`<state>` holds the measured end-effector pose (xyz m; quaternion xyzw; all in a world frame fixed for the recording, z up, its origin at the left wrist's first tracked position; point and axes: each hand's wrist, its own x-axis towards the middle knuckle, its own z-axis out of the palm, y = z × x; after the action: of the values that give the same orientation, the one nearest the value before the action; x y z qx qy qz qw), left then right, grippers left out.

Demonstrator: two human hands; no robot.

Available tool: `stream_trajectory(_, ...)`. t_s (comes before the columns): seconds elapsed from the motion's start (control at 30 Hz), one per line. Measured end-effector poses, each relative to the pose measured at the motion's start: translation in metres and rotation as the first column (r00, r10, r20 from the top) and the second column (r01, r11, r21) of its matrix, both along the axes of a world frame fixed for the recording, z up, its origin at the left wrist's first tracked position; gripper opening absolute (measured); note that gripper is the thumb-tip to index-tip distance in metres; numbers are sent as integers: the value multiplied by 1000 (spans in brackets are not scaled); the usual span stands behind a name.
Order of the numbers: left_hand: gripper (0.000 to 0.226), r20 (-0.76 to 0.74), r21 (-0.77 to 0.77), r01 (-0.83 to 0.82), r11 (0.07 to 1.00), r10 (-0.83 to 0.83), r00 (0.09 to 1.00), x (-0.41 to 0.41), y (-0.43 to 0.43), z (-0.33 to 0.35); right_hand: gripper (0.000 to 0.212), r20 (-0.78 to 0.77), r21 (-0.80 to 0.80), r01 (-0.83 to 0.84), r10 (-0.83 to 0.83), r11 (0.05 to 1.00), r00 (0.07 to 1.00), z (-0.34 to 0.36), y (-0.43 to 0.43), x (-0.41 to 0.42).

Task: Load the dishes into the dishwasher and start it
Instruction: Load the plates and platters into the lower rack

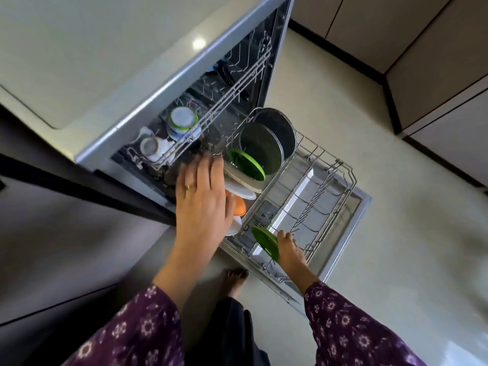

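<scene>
A: Status on the plate?
B: Green plate (265,243) stands on edge at the near end of the lower rack (330,196). Right hand (289,249) grips its rim, fingers curled over the top.
A: Left?
B: Left hand (202,204) is flat, fingers straight and spread, above the near end of the plate row. It holds nothing. It's motion-blurred, so I can't tell if it touches a dish. Ring (188,187) on one finger.
A: Rack?
B: Pulled out over the dropped door (363,207). The row on its left side, far to near: two dark round pans (260,147), second green plate (245,163), white plate (240,190), orange dish (239,206). All stand tilted in the tines. The near ones are partly hidden by the left hand.
A: Upper rack?
B: Upper rack (237,83) sits inside the dishwasher (169,83). It holds a green-banded cup (182,121) and a white cup (150,146) at its near end. Deeper in it's too dark to read.
A: Surroundings?
B: The dishwasher sits under a pale bench (79,48). Pale floor (396,233). One bare foot (236,280) is just beside the door's near corner. Cabinets (435,62) far right, well apart. Both sleeves are purple floral.
</scene>
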<state>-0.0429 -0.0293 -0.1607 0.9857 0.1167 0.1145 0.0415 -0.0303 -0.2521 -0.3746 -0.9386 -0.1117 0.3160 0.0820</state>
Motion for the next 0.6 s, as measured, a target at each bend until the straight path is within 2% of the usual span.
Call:
stream_trajectory(0.13, 58, -267, -177, 9, 984, -57, 962, -47, -22, -58, 54, 6, 26, 42, -42, 999, 999, -7, -9, -7)
stream_trajectory(0.3, 42, -509, -325, -80, 942, -103, 855, -87, -40, -87, 53, 60, -22, -92, 93, 996, 994, -4, -7, -29)
stream_trajectory(0.43, 39, -551, -360, -127, 924, -100, 829, -101, -45, -100, 51, 91, -53, -163, 168, 985, 982, -3, -4, -45)
stream_trajectory(0.6, 38, -593, -358, -137, 923, -112, 797, -97, -47, -115, 38, 150, -87, -131, 143, 988, 978, -15, 0, -47)
